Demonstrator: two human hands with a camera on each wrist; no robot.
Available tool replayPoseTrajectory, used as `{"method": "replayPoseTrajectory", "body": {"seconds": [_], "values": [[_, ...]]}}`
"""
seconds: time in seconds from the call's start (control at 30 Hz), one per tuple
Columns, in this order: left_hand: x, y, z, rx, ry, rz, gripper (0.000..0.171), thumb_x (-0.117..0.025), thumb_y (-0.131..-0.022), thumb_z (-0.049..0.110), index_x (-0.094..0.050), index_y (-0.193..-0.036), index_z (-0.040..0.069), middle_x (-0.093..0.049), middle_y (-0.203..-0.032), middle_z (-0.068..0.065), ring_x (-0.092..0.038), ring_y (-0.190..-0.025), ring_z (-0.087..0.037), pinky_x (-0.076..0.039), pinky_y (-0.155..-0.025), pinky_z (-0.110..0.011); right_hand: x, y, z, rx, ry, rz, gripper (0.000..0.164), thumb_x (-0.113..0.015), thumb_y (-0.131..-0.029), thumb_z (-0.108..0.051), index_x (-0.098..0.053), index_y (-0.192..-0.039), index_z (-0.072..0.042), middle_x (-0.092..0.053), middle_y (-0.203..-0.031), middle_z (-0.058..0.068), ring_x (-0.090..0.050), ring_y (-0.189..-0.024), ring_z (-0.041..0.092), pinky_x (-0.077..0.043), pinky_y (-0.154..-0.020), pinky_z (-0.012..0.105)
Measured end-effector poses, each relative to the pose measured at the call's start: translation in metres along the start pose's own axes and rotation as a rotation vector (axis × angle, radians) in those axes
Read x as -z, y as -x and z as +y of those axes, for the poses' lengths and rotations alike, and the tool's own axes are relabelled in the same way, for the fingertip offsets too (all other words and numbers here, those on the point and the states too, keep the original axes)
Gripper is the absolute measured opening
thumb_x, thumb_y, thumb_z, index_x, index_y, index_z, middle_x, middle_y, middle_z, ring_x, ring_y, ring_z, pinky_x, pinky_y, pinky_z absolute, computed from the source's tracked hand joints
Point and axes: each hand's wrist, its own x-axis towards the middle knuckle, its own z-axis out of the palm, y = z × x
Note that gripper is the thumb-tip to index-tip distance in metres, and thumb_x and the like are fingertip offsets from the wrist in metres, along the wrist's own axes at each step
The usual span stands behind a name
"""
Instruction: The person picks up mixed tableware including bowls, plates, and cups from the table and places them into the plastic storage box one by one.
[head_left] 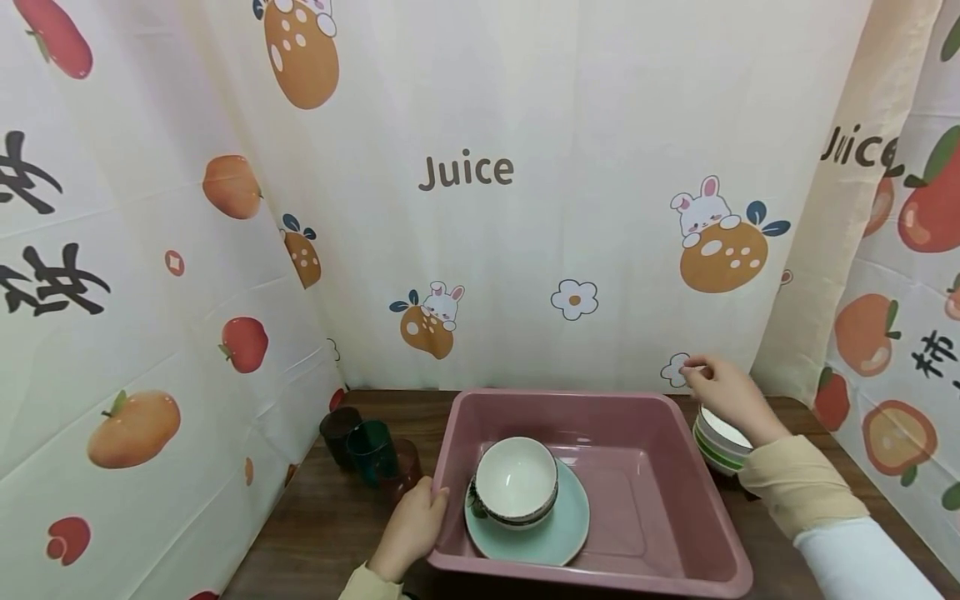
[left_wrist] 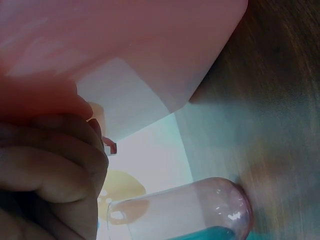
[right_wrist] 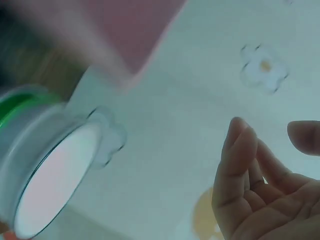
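Observation:
My left hand (head_left: pixel 411 531) grips the left rim of a pink plastic basin (head_left: pixel 690 492), its fingers curled at the edge in the left wrist view. Inside the basin, white bowls (head_left: pixel 517 479) with a dark patterned outside sit stacked on a pale blue plate (head_left: pixel 566 529). Over on the right, my right hand (head_left: pixel 731 398) is raised above a stack of white bowls with green bands (head_left: pixel 708 450). In the right wrist view its fingers (right_wrist: pixel 235 165) bend loosely, the thumb stands apart, and nothing lies between them. That stack (right_wrist: pixel 60 175) appears tilted at the left there.
Left of the basin stand a dark cup (head_left: pixel 339 433), a green see-through cup (head_left: pixel 372 450) and a reddish see-through cup (head_left: pixel 407 468). The brown wooden table (head_left: pixel 300 533) carries everything. Printed curtains (head_left: pixel 570 167) enclose its back and both sides.

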Motion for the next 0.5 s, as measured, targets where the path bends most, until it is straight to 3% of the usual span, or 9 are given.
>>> {"method": "replayPoseTrajectory", "body": {"seconds": [0.23, 0.5], "values": [[0.000, -0.001, -0.002, -0.002, 0.014, -0.012, 0.019, -0.052, -0.099, 0.017, -0.056, -0.090, 0.001, -0.054, -0.070, -0.004, -0.051, -0.064, -0.013, -0.042, -0.059, -0.031, 0.015, 0.004, 0.051, -0.079, 0.118, 0.063, 0.050, -0.037, -0.100, -0.028, -0.050, -0.128, 0.012, -0.058, -0.117, 0.038, -0.059, -0.101, 0.050, -0.049, -0.073, 0.050], [0.001, 0.000, 0.000, 0.009, 0.024, -0.014, 0.020, -0.052, -0.099, 0.018, -0.055, -0.090, 0.001, -0.053, -0.070, -0.003, -0.051, -0.064, -0.013, -0.042, -0.058, -0.031, 0.014, 0.013, 0.096, -0.127, 0.239, 0.164, 0.046, -0.048, -0.093, -0.021, -0.053, -0.117, 0.018, -0.058, -0.112, 0.039, -0.056, -0.098, 0.056, -0.047, -0.073, 0.057]]}}
